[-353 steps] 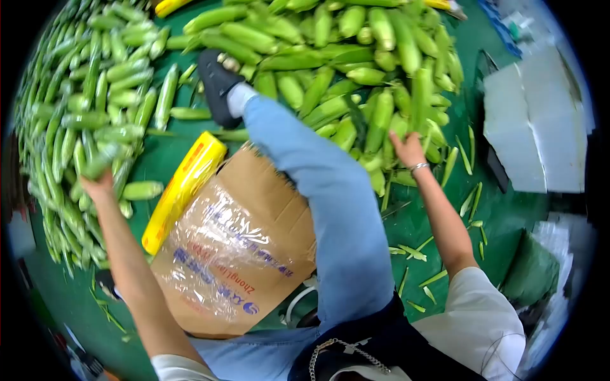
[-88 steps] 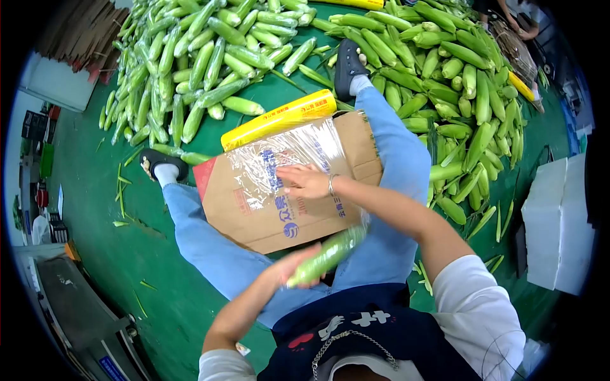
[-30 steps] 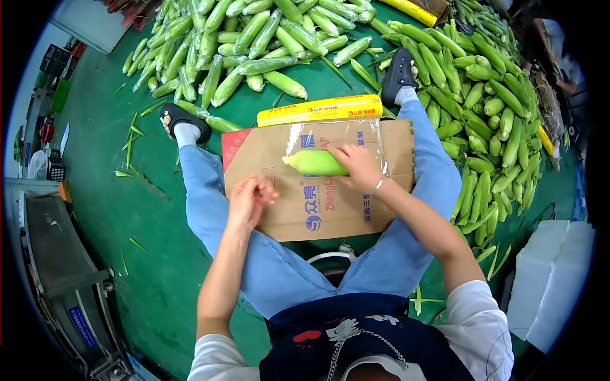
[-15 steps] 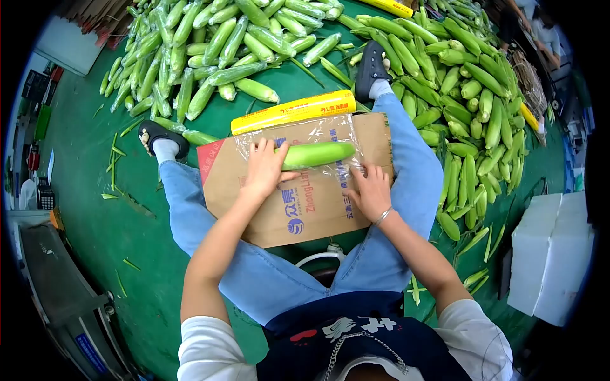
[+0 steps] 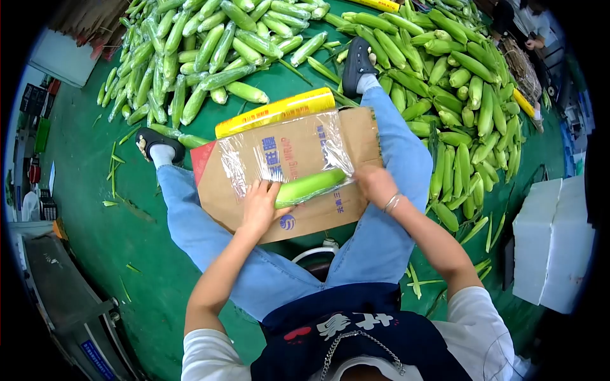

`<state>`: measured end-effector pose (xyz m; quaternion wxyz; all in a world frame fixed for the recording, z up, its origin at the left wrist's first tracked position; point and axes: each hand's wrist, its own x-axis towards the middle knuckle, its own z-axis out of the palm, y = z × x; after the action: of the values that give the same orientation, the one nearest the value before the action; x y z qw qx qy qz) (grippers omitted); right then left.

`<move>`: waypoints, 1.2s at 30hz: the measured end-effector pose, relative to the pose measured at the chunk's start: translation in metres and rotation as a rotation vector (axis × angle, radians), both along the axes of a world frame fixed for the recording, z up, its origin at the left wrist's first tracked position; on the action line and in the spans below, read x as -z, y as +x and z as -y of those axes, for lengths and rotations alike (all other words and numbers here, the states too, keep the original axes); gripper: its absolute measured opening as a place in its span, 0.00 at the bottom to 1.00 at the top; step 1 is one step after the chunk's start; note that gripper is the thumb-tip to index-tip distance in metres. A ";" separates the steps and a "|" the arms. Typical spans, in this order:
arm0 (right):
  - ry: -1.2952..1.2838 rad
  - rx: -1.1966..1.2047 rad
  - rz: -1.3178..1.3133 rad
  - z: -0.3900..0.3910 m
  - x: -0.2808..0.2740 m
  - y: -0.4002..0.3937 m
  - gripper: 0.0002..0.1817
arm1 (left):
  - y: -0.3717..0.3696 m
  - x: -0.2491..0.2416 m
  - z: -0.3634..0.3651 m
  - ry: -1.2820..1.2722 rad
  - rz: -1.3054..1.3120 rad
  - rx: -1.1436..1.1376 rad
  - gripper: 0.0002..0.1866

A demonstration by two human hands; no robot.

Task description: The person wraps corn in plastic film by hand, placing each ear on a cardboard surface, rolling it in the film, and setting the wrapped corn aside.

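Observation:
A green ear of corn (image 5: 310, 188) lies slanted on clear plastic film (image 5: 254, 155), over a flat cardboard piece (image 5: 254, 222) across my lap. My left hand (image 5: 259, 206) is closed round the corn's left end. Beside its right end, my right hand (image 5: 375, 184) pinches the film's edge, its fingertips partly hidden. The film stretches up to a yellow roll (image 5: 276, 113) lying along the cardboard's far edge.
Wrapped corn (image 5: 210, 47) is heaped on the green floor (image 5: 159, 241) at the back left. Unwrapped corn (image 5: 470, 114) is piled at the right. White boxes (image 5: 549, 241) stand further right. Another person's hand (image 5: 534, 43) shows at the top right.
The corn and both hands have moved toward my body, and more film now spans from the roll. My right hand has turned from spread fingers to a pinch on the film.

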<state>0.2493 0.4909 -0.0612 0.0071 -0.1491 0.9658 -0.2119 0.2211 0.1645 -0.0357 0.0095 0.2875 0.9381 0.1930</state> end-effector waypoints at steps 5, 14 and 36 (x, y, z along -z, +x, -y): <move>-0.633 0.506 0.375 0.018 -0.039 -0.007 0.10 | 0.032 -0.007 -0.001 0.049 0.214 0.022 0.31; 0.049 0.109 -0.136 0.101 -0.002 -0.096 0.19 | -0.039 0.001 -0.004 0.055 -0.137 -0.235 0.42; -0.318 -0.342 0.271 0.101 -0.001 -0.077 0.28 | 0.113 0.012 -0.025 0.751 2.492 -0.357 0.33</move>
<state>0.1720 0.3899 -0.0602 0.1483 -0.2797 0.8715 -0.3746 0.3339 0.1896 -0.0480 0.7582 -0.2247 0.2142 0.5734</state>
